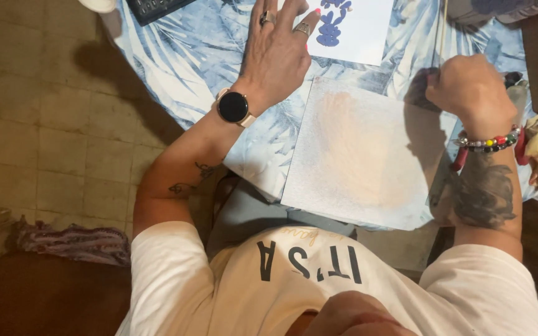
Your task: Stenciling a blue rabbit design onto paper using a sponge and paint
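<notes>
Paper (359,155), a large sheet washed in a faint peach tint, lies on the table's blue-and-white leaf-patterned cloth (182,56) directly in front of the person, its near edge jutting past the table edge above the lap. The left hand (278,53), wearing rings and a dark round watch (233,107) on the wrist, is spread open and flat, its fingers reaching onto a smaller white card (359,28) painted with a blue figure, just beyond the big sheet's far corner. The right hand (471,87), with a beaded bracelet (487,144) at the wrist, is closed in a fist at the sheet's far right corner; it seems to grip something dark, but what it is cannot be made out. The overhang looks like the main risk: a nudge from the body or a forearm could tip or slide the sheet off the table. If the tint is still wet, the right forearm lying across that side could smear it. The spread left fingers could likewise smudge the blue figure if that paint has not dried.
</notes>
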